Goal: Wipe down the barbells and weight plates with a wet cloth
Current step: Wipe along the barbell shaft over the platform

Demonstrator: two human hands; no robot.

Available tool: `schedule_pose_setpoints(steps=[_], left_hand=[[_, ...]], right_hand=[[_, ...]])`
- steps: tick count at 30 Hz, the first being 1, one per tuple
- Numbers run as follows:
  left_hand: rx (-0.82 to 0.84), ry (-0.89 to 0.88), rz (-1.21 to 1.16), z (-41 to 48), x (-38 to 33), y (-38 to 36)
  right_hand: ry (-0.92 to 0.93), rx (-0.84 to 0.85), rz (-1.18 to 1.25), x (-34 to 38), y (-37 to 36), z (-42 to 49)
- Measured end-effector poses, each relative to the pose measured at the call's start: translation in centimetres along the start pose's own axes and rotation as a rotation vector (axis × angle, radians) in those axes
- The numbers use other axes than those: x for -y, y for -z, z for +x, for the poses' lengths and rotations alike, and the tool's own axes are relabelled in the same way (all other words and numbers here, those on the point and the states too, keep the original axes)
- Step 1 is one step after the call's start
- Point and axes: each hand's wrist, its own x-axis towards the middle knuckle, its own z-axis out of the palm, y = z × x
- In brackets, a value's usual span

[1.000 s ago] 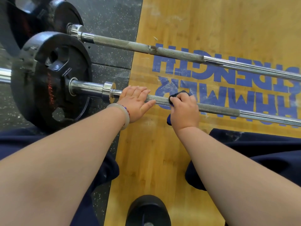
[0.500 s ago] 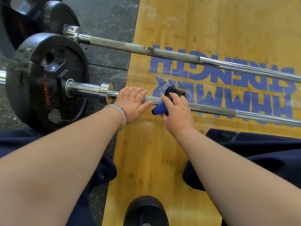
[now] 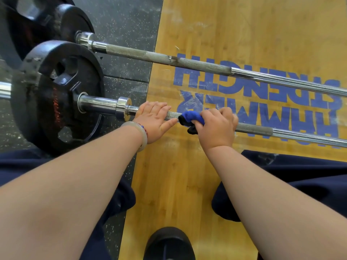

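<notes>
Blue cloth (image 3: 191,118), bunched round the knurled steel shaft of the near barbell (image 3: 253,128), sits in the grip of the right hand (image 3: 217,126), whose fingers curl over cloth and bar together; a dark end of the cloth hangs below the thumb. Since half a second ago that hand has slid rightward along the bar, widening the gap to the left hand (image 3: 153,121). The left hand stays beside the chrome collar (image 3: 123,107), fingers laid fairly straight across the shaft, gripping nothing. A pale bangle (image 3: 144,137) circles its wrist. Left of the collar stands a black weight plate (image 3: 47,94). A second barbell (image 3: 169,60) lies beyond, across the yellow wooden platform (image 3: 178,184) with blue lettering.
</notes>
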Motion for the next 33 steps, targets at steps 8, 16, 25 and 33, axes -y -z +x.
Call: schedule_pose_setpoints(steps=[8,16,25,33], left_hand=[[-0.002,0.005,-0.002,0.1,0.0,-0.1],[-0.004,0.010,0.012,0.1,0.0,-0.2],[-0.004,-0.002,0.011,0.2,0.0,-0.1],[0.002,0.004,0.010,0.1,0.0,-0.2]], right_hand=[[0.102,-0.058,0.225,1.7,-1.5,-0.4],[0.240,-0.104,0.085,1.5,-3.3,-2.4],[0.058,-0.125,0.234,0.8,-1.8,-0.4],[0.194,-0.089,0.236,2.5,-2.1,-0.8]])
